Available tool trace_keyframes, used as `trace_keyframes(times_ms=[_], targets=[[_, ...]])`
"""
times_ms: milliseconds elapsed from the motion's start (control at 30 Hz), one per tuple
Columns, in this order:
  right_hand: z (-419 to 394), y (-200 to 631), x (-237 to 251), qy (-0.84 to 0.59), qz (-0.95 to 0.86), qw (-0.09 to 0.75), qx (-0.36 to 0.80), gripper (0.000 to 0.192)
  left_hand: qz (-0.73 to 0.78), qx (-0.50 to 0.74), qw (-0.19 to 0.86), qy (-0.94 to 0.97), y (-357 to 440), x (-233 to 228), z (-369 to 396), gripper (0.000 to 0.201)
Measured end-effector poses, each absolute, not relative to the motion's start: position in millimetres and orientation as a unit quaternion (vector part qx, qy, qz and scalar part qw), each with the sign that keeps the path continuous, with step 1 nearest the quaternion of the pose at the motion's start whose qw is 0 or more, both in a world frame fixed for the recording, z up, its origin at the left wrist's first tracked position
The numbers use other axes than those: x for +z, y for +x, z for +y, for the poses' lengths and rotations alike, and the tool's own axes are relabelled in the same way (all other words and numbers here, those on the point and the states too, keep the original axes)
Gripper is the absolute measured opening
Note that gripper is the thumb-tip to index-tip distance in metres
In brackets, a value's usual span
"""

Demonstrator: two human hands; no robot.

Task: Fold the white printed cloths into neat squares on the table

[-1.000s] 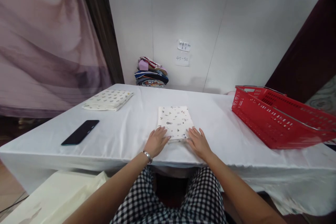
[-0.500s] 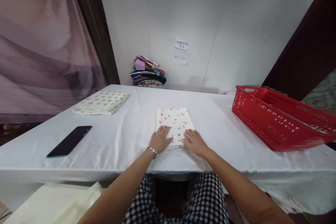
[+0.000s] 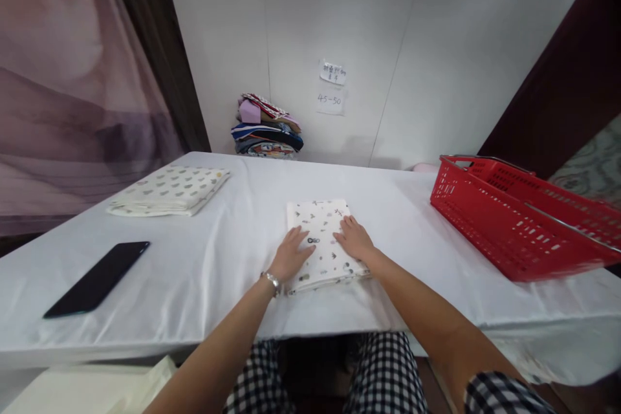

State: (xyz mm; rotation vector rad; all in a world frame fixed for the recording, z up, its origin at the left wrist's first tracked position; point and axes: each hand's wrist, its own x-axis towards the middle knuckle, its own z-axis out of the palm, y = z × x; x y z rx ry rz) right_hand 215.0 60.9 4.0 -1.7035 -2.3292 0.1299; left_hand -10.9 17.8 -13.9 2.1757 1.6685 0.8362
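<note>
On the white table (image 3: 402,210), the printed cloth (image 3: 323,252) lies at the near middle, already folded into a flat, layered rectangle; its near edges look slightly uneven, so perhaps some squaring remains. The left hand (image 3: 291,253) and right hand (image 3: 356,240) rest open on its sides, fingers loosely spread, gripping nothing. A red basket (image 3: 514,233) stands well to the right, a fabric stack (image 3: 266,130) beyond the far edge, another folded cloth (image 3: 169,191) and a phone (image 3: 99,279) leftward. None blocks the hands.
</note>
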Motion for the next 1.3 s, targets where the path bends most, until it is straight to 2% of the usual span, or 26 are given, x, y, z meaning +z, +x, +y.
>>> trace_keyframes(times_ms=[133, 300, 433, 833, 1300], targets=[[72.4, 219.8, 2.2, -0.590, -0.781, 0.190, 0.078, 0.033, 0.598, 0.326, 0.140, 0.718, -10.9, -13.3, 44.4, 0.045], [113.1, 230.5, 17.0, -0.691, -0.670, 0.249, 0.108, 0.033, 0.569, 0.403, 0.145, 0.702, -13.7, -33.0, 56.4, 0.033], [142.3, 231.9, 27.8, -0.726, -0.635, 0.235, 0.119, 0.025, 0.562, 0.447, 0.154, 0.679, -18.5, -37.0, 59.5, 0.031], [167.2, 219.7, 19.6, -0.778, -0.583, 0.199, 0.122, 0.021, 0.538, 0.463, 0.164, 0.685, -20.1, -32.3, 61.8, 0.022], [173.6, 219.8, 23.7, -0.766, -0.601, 0.192, 0.124, 0.027, 0.554, 0.447, 0.140, 0.688, -18.1, -30.5, 59.3, 0.021]])
